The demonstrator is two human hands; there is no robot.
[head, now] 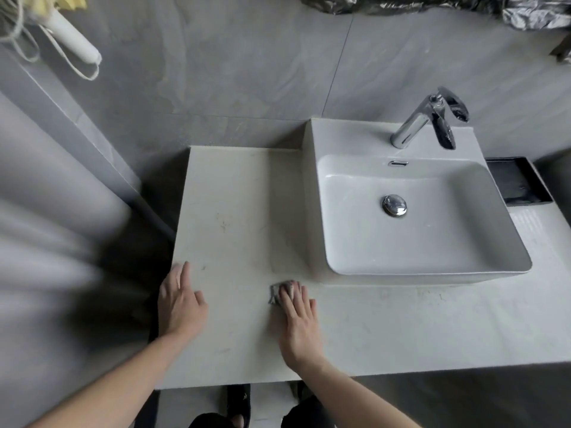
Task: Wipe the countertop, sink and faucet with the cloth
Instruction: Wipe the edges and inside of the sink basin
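Only 1 view, a wide-angle head camera, looks forward and steeply down from close above the table (234, 211), with the sink (432, 267) right of centre, the wall (247, 72) above and both forearms entering from below.

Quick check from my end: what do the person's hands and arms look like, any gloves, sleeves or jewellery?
Both are bare. The left hand and right hand wear no gloves, and no ring, watch or bracelet shows. The forearms are uncovered to the frame's lower edge, with no sleeve in view.
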